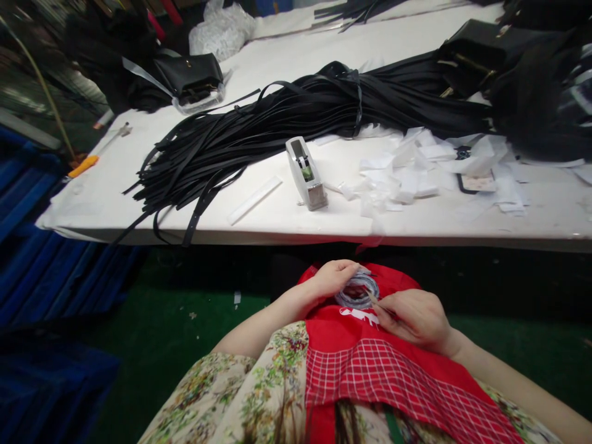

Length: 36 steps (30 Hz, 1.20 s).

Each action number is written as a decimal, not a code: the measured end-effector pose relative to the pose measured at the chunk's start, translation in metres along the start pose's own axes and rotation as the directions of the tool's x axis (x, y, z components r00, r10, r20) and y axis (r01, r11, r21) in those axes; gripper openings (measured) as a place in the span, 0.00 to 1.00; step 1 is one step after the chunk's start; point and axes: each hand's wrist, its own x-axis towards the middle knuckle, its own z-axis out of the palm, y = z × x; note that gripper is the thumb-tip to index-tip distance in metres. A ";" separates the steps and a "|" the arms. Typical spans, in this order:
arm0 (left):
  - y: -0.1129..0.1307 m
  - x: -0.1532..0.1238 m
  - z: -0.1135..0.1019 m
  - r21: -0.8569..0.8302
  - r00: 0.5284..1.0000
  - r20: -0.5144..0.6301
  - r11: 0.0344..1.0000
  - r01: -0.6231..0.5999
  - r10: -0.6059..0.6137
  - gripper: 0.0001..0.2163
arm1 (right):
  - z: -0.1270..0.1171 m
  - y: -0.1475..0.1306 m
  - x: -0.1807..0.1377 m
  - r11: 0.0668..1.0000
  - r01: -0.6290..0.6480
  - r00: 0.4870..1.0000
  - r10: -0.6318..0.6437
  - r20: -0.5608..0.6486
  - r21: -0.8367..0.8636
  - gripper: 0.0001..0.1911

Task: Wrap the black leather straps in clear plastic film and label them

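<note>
In my lap, over the red apron [393,276], sits a greyish ring-shaped roll [345,300] that looks like tape; its exact kind is hard to make out. My left hand [333,276] is closed on its upper left edge, thumb and fingers pinching the rim. At the lower right edge is my right hand [419,317], its fingers pressed together against the ring. Whether they grip the rim or a loose end is hidden. Beyond the lap, a white tape dispenser [298,161] stands on the table near the front edge.
A long bundle of black straps [277,117] lies across the white table [115,216]. Crumpled white paper scraps [411,176] lie to the right. A black bag [189,77] sits at the left back, near a clear plastic bag [222,31]. Blue pallets [41,259] are stacked at left.
</note>
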 end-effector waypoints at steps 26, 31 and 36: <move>0.014 -0.026 0.013 0.525 0.914 0.102 0.759 -0.384 0.392 0.18 | 0.051 0.040 0.028 0.086 -0.704 0.598 0.607 0.524 0.705 0.25; 0.011 -0.023 0.014 0.521 0.901 0.063 0.756 -0.396 0.429 0.20 | 0.050 0.030 0.037 0.211 -0.658 0.633 0.674 0.380 0.723 0.21; -0.013 -0.001 -0.003 0.623 0.882 0.026 0.683 -0.382 0.470 0.25 | 0.053 0.028 0.037 0.451 -0.652 0.675 0.711 0.196 0.610 0.16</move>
